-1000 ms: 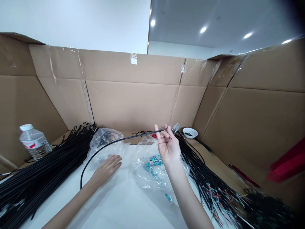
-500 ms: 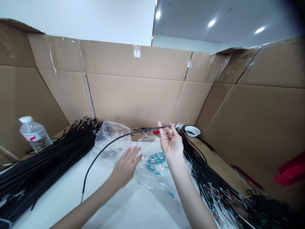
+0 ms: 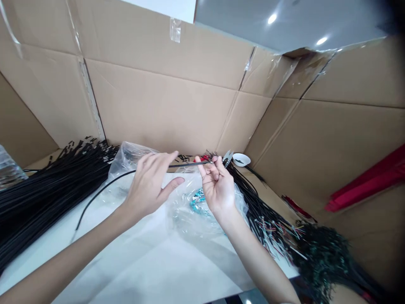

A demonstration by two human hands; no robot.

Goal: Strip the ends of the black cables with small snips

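A thin black cable (image 3: 105,185) arcs across the white work surface. Its far end is pinched between the thumb and fingers of my right hand (image 3: 218,185), palm turned up. The cable's other end hangs low at the left, with a pale tip. My left hand (image 3: 150,179) is open, fingers stretched and thumb apart, in front of the cable and hiding part of it. Just past my right fingertips show silver blades (image 3: 228,158); whether that hand touches them, I cannot tell. Beneath my hands lies a clear plastic bag (image 3: 183,217) with small teal pieces (image 3: 198,200).
A thick bundle of black cables (image 3: 57,181) lies left, near a water bottle (image 3: 9,169). More cables with bare coloured wire ends (image 3: 275,232) lie right. A white bowl (image 3: 241,159) with small dark pieces stands at the back. Cardboard walls (image 3: 164,109) surround the surface.
My left hand has risen towards the cable and its thumb has spread. The right hand keeps its pinch on the cable. The view has tilted down and turned right.
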